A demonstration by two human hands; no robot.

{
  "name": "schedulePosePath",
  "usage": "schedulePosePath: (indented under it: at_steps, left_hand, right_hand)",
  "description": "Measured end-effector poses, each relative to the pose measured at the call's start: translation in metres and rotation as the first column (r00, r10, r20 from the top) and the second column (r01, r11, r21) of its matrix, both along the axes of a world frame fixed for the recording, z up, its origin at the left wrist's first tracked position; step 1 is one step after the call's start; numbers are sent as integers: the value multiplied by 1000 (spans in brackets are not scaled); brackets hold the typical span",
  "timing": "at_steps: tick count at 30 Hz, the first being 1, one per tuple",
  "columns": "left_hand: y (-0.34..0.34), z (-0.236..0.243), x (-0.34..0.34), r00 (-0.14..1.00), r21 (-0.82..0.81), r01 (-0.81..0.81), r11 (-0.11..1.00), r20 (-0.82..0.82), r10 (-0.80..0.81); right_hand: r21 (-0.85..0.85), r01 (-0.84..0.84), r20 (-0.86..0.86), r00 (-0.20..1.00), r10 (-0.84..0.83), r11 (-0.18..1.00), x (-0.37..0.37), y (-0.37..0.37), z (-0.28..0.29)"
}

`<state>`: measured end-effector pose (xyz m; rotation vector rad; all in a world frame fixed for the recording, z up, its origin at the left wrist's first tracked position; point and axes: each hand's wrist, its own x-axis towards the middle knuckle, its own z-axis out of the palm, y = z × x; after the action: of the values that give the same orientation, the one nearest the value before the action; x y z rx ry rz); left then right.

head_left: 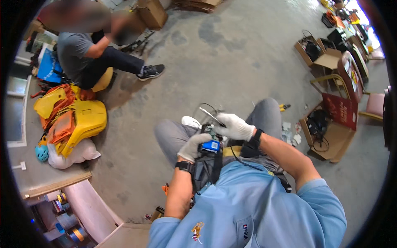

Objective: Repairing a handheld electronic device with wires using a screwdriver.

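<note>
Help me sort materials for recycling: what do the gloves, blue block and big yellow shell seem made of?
Gloves: fabric, perhaps knitted, matte, judging by their soft, shine-free look.
Blue block: likely plastic, fairly smooth, from its bright, crisp-edged face; too small to be sure.
Yellow shell: probably moulded plastic, slightly glossy, judging by its rounded edges and sheen.

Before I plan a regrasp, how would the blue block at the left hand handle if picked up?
The blue block is probably stiff, given its straight edges. It looks unlikely to roll, being boxy, and perhaps light, being smaller than the left hand.
</note>
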<state>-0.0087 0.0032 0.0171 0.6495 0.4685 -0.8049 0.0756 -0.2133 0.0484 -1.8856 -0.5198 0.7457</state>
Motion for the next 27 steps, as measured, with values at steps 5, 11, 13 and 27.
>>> schedulePosePath:
  at_steps: [5,11,13,27]
  left_hand:
    - [-1,4,5,1000,126,-24,992,21,21]
    - [-3,11,8,998,80,-39,996,62,34]
    - [-3,8,8,987,25,-54,998,150,50]
    - [-8,5,12,980,67,-189,980,70,184]
  right_hand:
    - [-70,115,124,987,-105,991,-5,4,-9]
    - [-13,153,92,984,-151,988,-3,5,-12]
    - [-52,193,72,979,-189,980,-2,8,-14]
    - [-77,383,-20,923,-385,921,8,-6,-4]
